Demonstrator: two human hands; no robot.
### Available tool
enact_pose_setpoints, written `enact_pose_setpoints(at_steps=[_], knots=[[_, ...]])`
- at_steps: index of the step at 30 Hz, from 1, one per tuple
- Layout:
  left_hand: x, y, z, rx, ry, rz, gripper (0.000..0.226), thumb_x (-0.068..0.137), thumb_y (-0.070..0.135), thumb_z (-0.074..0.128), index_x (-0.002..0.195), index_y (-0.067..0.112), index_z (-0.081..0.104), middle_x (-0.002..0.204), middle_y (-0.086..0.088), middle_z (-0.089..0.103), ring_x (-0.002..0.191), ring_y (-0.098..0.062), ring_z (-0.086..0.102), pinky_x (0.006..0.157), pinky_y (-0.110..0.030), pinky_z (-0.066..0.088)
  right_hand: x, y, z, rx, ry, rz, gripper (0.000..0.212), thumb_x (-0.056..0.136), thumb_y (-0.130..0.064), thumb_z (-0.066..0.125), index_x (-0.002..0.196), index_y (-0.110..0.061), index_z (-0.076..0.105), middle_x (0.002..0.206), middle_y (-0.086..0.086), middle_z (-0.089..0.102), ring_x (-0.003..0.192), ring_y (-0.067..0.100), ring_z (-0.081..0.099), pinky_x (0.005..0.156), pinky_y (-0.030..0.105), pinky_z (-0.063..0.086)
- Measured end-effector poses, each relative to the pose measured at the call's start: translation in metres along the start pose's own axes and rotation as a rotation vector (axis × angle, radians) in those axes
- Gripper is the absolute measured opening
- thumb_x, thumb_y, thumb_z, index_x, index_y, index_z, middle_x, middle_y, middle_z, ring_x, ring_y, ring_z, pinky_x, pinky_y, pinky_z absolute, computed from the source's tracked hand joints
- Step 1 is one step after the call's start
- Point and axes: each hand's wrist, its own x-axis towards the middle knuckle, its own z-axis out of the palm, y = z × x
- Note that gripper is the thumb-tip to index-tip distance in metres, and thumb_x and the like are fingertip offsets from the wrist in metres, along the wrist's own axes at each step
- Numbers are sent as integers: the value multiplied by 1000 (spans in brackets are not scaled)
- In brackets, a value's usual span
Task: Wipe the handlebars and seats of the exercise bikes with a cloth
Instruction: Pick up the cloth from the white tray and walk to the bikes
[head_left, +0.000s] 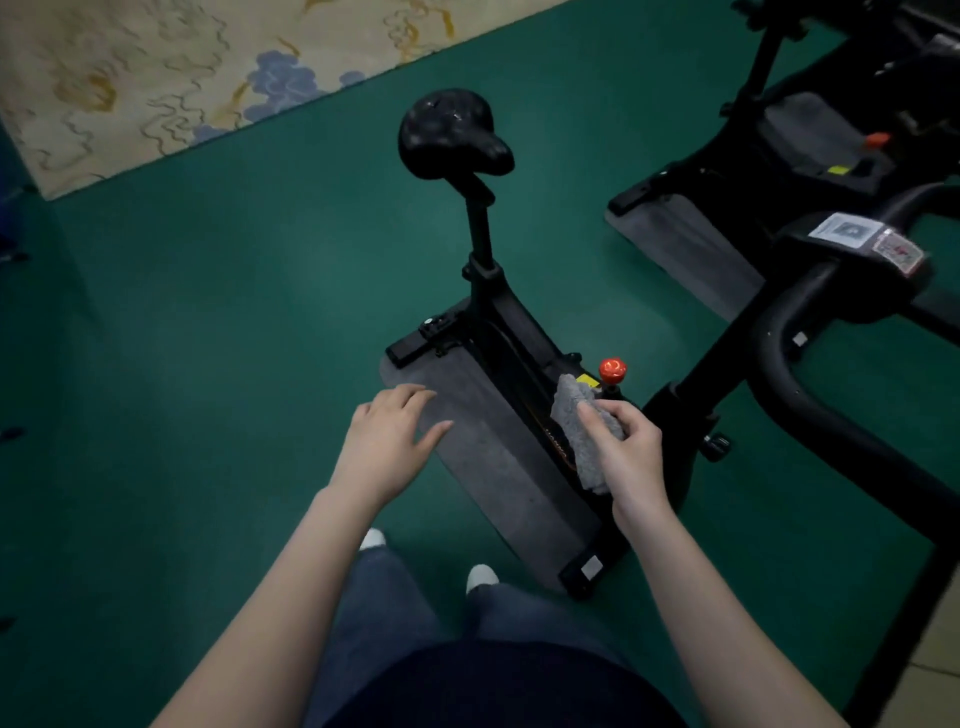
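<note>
While you stand beside the exercise bike (509, 332), your right hand (626, 447) pinches the grey cloth (582, 431), thumb and curled fingers bunching its middle so that both ends hang loose above the frame. Your left hand (389, 441) holds nothing; its fingers are spread and relaxed, hovering over the grey mat (493, 467) that lies under the bike on the green floor (208, 338).

That cloth looks soft, fluffy and light. It will drape and fold rather than keep any shape, so a pinch at one spot gives you only a small wiping face. Judging from how it hangs, you would do better to gather it flat under your palm and fingers, so more of the pile meets the surface.

The seat (449, 137) stands up on its post at the far end of the mat, well apart from the cloth. Its black top shows glints and looks smooth, probably padded and firm enough to press against; the narrow nose points toward the handlebars. The handlebars (810, 374) curve in at the right, near your right hand, with a labelled console (862, 244) at their centre. They are rigid tube, best wrapped with the cloth and stroked along. A red knob (613, 370) sits just beyond the cloth. Another bike (810, 135) stands at the far right.
</note>
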Motion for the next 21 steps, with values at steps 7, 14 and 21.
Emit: enact_pose_setpoints(at_steps=[7, 14, 21], knots=[[82, -54, -26, 36, -102, 219, 52, 95, 51, 42, 138, 20, 45, 141, 6, 46, 130, -17, 40, 105, -35, 30, 28, -12, 68, 5, 204, 29, 8, 85, -29, 71, 87, -21, 68, 89, 1, 70, 83, 19, 67, 71, 34, 53], [155, -88, -63, 109, -168, 481, 52, 96, 51, 40, 137, 21, 46, 140, 5, 48, 130, -17, 40, 106, -35, 29, 23, -36, 129, 87, 440, 58, 4, 86, -30, 70, 85, -26, 67, 89, -3, 70, 81, 14, 66, 64, 26, 49], [212, -57, -70, 73, -199, 640, 50, 95, 48, 46, 135, 17, 50, 133, 1, 55, 126, -21, 45, 105, -39, 32, 19, -47, 117, 104, 642, 113, 15, 88, -31, 68, 95, -19, 68, 97, 1, 69, 93, 21, 66, 79, 40, 55]])
